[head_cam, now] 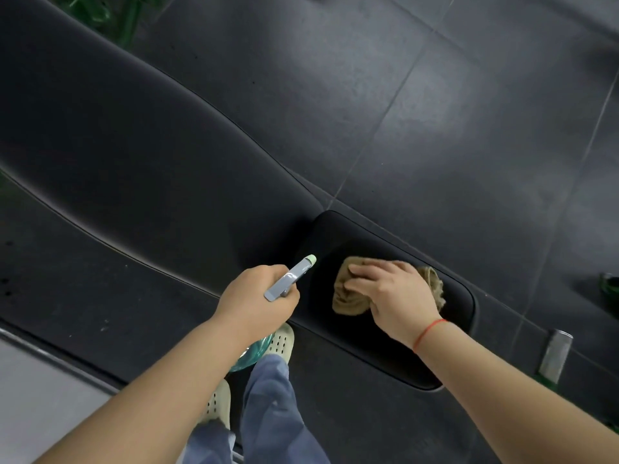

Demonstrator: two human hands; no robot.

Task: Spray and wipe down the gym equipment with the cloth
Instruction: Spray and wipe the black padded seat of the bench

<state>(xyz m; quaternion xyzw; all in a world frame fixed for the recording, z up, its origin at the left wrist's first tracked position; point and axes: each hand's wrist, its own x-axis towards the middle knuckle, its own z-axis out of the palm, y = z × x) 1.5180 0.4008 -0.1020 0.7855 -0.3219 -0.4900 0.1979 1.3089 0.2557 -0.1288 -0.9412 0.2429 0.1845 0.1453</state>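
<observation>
A black padded gym bench runs from upper left to lower right, with a long back pad (pixel 127 142) and a smaller seat pad (pixel 395 349). My left hand (pixel 254 299) grips a spray bottle (pixel 291 277) by its grey trigger head, its pale green nozzle aimed at the seat pad. The clear greenish bottle body shows below my wrist. A tan cloth (pixel 348 296) lies on the seat pad under my right hand (pixel 398 296), which presses flat on it with fingers spread. A red string circles that wrist.
Dark rubber floor tiles (pixel 435 95) surround the bench. A metal bench foot (pixel 556 354) stands at the right, with a green frame part (pixel 608 286) beyond it. More green frame (pixel 110 18) shows at top left. My legs and pale perforated shoes (pixel 279 343) stand beside the bench.
</observation>
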